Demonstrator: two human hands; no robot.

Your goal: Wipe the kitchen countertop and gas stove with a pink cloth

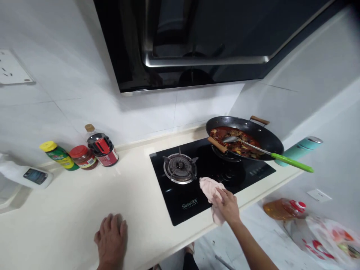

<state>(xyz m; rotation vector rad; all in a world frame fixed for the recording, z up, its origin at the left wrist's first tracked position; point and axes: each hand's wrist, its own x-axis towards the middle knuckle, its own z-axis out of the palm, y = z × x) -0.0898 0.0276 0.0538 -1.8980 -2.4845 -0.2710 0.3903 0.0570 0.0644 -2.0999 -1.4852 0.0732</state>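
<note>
"What's here?"

"A cream tabletop [140,202], a black glass cooktop [180,194], its round steel burner [180,165]; beside that, a crumpled pale-pink cloth [208,188] across the cooktop's front edge."

"Fingers?"

"The right hand [227,205] curls them round the cloth; the left hand [111,237] rests them, bent and seemingly empty, on the tabletop. I'd press flat, avoiding the prongs [194,160]."

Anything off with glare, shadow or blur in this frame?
Head view: the glossy range hood carries reflections; head view: a dark shadow edges the left hand; head view: the plastic bag looks soft, the cloth clearer.
</note>
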